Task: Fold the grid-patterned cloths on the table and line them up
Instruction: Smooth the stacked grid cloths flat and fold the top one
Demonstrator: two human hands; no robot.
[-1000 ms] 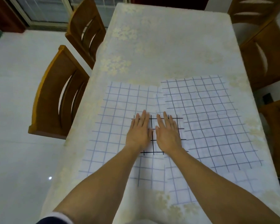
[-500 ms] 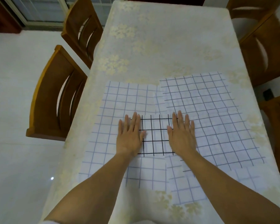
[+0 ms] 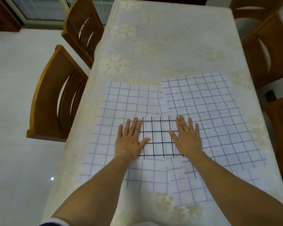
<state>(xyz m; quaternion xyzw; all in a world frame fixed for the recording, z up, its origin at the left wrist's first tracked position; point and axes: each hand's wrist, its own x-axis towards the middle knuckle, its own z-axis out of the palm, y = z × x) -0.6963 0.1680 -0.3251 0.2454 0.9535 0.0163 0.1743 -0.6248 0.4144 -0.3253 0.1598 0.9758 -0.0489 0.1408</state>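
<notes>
Both hands lie flat with straight, spread fingers, gripping nothing: the left hand presses the left edge of the black-grid cloth and the right hand presses its right edge. That cloth is a small white rectangle, folded, ruled in bold black lines, and it sits on top of the other cloths near the person's edge of the table.

Left of and beyond the black-grid cloth, a larger white cloth with a pale blue grid lies spread flat under it. To its right, a darker blue-grid cloth lies open, faintly rippled, overlapping the pale one. Nearer than the black-grid cloth, another blue-grid cloth lies partly under the forearms.

A cream floral tablecloth covers the table. Two wooden chairs stand to the left of the black-grid cloth, with more wooden chairs to its right.
</notes>
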